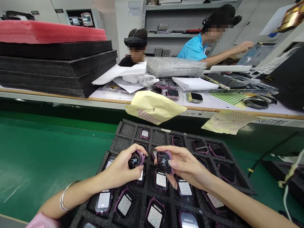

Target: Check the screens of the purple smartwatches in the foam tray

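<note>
Between the thumb and fingers of my left hand (123,166) is a purple-framed smartwatch (136,159), its dark screen lit with a small blue symbol. A second purple smartwatch (164,162) with a similar lit screen is gripped by my right hand (187,166). Both watches are held apart, side by side, over a black foam tray (158,137). In the tray's compartments lie several more purple watches, some showing a white grid, such as the watch (155,215) at the front, others with dark screens, like the watch (226,173) at the right.
Behind the tray runs a workbench (111,100) with a stack of black foam sheets (52,66), clear plastic trays (175,66), papers (194,84) and a yellow sheet (155,107) hanging over its edge. Two people sit or stand beyond it. Cables hang at the right.
</note>
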A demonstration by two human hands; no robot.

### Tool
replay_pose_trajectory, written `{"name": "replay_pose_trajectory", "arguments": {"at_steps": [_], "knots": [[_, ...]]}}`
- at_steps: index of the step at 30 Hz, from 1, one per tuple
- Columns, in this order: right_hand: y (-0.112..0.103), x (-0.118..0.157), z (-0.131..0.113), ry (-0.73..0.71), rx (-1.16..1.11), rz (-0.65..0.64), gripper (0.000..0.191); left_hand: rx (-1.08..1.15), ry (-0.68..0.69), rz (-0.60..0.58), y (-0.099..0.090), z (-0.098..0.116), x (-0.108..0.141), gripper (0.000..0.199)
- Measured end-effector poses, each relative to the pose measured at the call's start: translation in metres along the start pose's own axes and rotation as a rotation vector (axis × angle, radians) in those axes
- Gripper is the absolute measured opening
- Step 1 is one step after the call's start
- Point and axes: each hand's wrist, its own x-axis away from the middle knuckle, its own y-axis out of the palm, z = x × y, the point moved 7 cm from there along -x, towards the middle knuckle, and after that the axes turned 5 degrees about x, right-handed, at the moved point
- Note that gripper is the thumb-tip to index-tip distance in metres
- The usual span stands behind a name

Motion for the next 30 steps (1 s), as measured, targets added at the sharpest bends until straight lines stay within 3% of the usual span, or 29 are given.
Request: {"name": "replay_pose_trajectory", "arguments": {"at_steps": [5,15,30], "knots": [[0.0009,0.0005,0.0003,0.003,-0.027,-0.038,0.035,0.012,-0.004,0.009,-0.0002,0.0008,0.0002,0.031],[-0.0028,0.0009,-0.002,0.0,0.02,0.046,0.036,0.008,0.0,0.011,-0.0015,0.0001,0.0005,0.032],[-0.0037,0.0005,-0.0002,0.02,-0.02,0.066,0.038,-0.031,0.006,-0.006,-0.0006,0.0001,-0.0003,0.032]]}}
